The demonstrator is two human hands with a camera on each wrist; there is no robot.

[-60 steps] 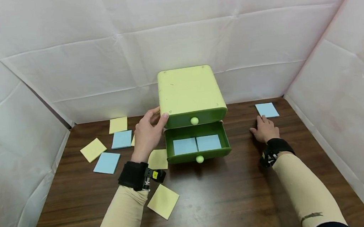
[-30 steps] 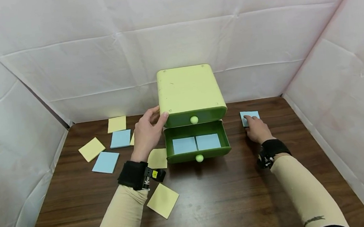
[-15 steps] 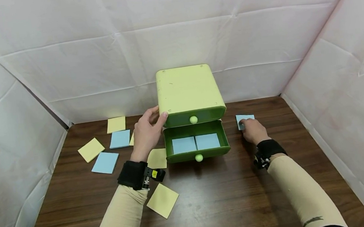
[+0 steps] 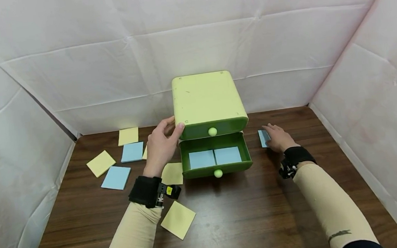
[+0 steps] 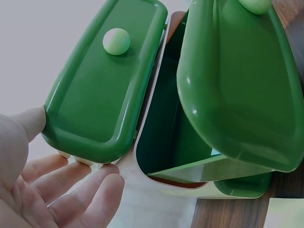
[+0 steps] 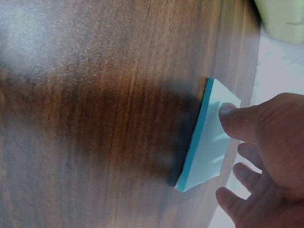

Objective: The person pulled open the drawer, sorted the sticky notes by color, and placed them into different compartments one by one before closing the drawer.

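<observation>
Fingers of the left hand [image 4: 160, 146] are bracing the drawer unit's [image 4: 208, 100] top corner, while the right hand [image 4: 278, 137] is covering a blue pad [image 4: 263, 137] beside the open drawer [image 4: 216, 156]. Left wrist: fingers [image 5: 90, 190] are lying loosely spread against the unit. Right wrist: thumb and fingers [image 6: 242, 123] are pinching the tilted pad [image 6: 206, 142] by one edge; so shallow a hold could be letting it slip back down.

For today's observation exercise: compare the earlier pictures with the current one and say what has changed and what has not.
The right hand reached the blue pad and slid it left toward the green drawer box; its fingers now grip the pad, tilted up on edge. The left hand stayed on the box, and the lower drawer stayed open.
</observation>
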